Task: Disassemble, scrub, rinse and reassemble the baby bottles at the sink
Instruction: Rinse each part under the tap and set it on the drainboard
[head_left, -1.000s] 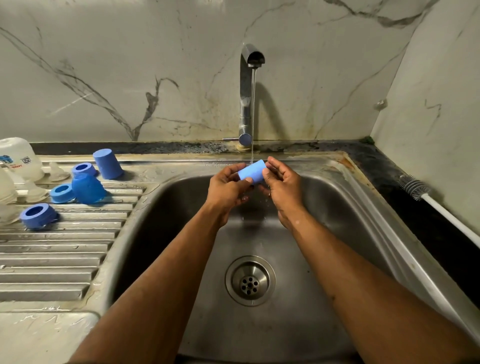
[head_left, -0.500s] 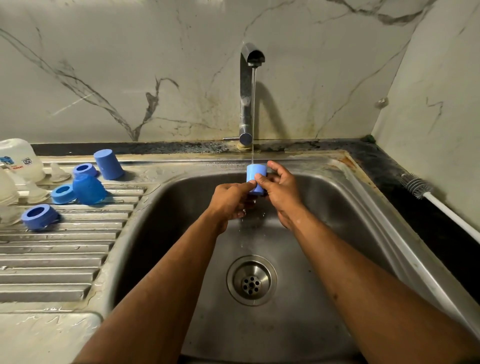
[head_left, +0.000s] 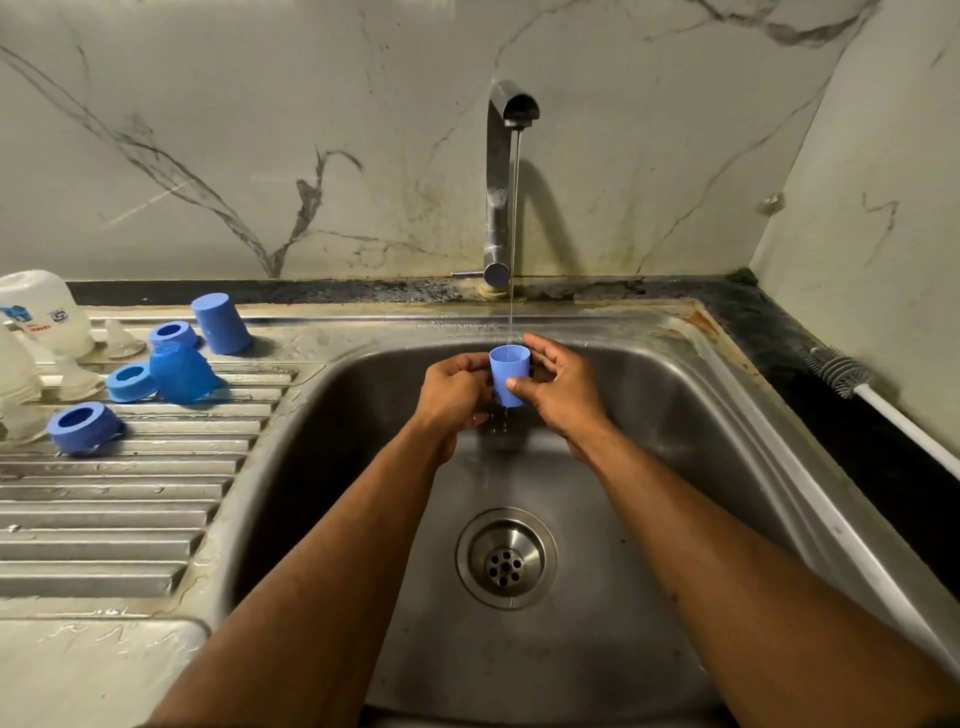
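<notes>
Two bare hands hold a small light-blue plastic bottle cap (head_left: 509, 375), cup-shaped and upright with its open mouth up, over a stainless steel sink basin (head_left: 649, 415). The left hand (head_left: 453, 393) curls its fingers round the cap's left side; the right hand (head_left: 563, 387) grips the right side, thumb across the front. A thin stream of water (head_left: 514, 223) falls from the chrome tap (head_left: 497, 182) above the hands into the cap. Far to the left of the left hand, blue plastic collar rings (head_left: 83, 427) and caps (head_left: 221, 323) lie on the ribbed steel drainboard (head_left: 130, 499). Right of the right hand lies a white-handled bottle brush (head_left: 852, 379).
</notes>
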